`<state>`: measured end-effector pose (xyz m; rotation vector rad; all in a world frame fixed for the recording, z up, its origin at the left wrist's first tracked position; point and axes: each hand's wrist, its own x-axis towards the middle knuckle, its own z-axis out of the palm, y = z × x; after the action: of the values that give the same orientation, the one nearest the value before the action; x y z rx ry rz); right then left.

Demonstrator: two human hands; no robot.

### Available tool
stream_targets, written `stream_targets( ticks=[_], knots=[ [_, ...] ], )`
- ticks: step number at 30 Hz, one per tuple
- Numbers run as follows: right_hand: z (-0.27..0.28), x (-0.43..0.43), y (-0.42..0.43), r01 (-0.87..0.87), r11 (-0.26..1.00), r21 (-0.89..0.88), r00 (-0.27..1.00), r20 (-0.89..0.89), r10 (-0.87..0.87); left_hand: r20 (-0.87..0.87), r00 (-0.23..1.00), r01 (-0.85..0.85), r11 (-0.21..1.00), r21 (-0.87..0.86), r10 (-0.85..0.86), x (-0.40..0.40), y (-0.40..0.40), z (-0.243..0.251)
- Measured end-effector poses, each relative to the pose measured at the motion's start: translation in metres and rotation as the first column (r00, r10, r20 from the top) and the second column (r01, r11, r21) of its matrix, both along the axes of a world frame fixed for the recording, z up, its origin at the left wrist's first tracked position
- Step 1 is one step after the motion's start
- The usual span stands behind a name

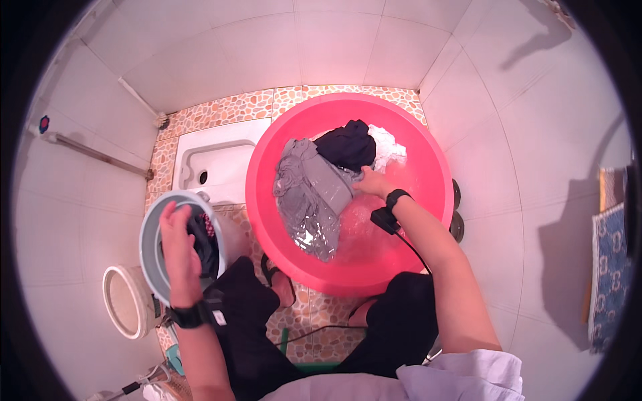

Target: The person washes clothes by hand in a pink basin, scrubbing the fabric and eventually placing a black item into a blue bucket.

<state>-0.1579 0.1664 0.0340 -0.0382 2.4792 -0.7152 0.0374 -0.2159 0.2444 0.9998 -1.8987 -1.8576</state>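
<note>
A large pinkish-red plastic tub [273, 248] stands on the floor before me, with water in it. Wet grey garments [306, 200] lie in its left half, a dark navy cloth [348, 145] at the back and a white cloth [386, 148] beside that. My right hand [372, 183] reaches in at the wet grey cloth's right edge, just below the navy cloth; whether its fingertips grip anything is unclear. My left hand [180, 250] is over a light grey-blue bucket [150, 235], fingers apart and holding nothing. Dark clothing [205, 245] with a red patterned piece lies inside that bucket.
A white squat toilet pan [225, 155] is set in the floor behind the bucket. An off-white bucket [123, 301] stands at the left wall. A black cable with a block hangs at my right wrist. Tiled walls enclose the space; a blue patterned cloth [609, 280] hangs at right.
</note>
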Motion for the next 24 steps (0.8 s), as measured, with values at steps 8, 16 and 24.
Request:
stream_targets(
  ticks=[8,16,24],
  knots=[
    [-0.047,-0.091,-0.037,0.032,0.956,0.29,0.973,-0.228,0.037,0.091,0.986,0.141,0.99,0.026,-0.143,-0.032,0.06,-0.008],
    [-0.141,-0.091,-0.032,-0.36,0.863,0.355,0.928,0.042,0.37,0.132,0.978,0.16,0.987,0.021,-0.162,-0.041,0.056,-0.011],
    [-0.108,0.037,0.063,-0.126,0.984,-0.125,0.852,0.495,0.172,0.108,0.96,0.247,0.965,0.094,-0.256,-0.04,0.068,-0.012]
  ],
)
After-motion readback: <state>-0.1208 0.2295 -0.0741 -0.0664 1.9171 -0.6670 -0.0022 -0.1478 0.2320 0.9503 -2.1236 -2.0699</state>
